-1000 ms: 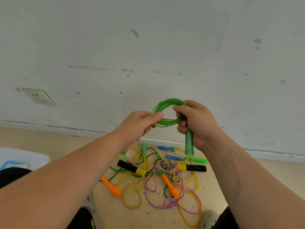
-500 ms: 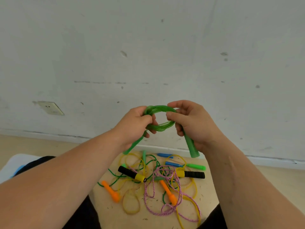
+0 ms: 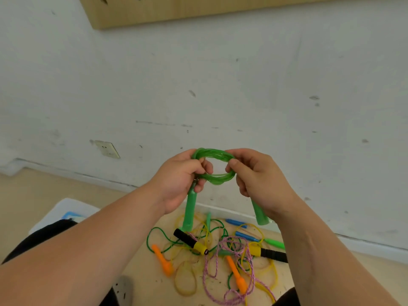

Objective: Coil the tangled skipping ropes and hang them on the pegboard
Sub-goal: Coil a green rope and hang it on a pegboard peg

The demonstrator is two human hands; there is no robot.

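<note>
Green, shiny plastic skipping rope [image 3: 217, 180], wound into a small ring, sits in both hands. The left hand [image 3: 180, 181] curls its fingers round one side; the right hand [image 3: 259, 175] pinches the other side with thumb and fingers. One green handle [image 3: 189, 214] hangs under each hand. The rope looks light, smooth and springy, so I think the ring will pop open if let go. Best to squeeze all the loops together. Down on the floor [image 3: 152, 283] lies a messy pile of other coloured ropes [image 3: 223, 252]. High up is the light wooden pegboard [image 3: 198, 9].
</note>
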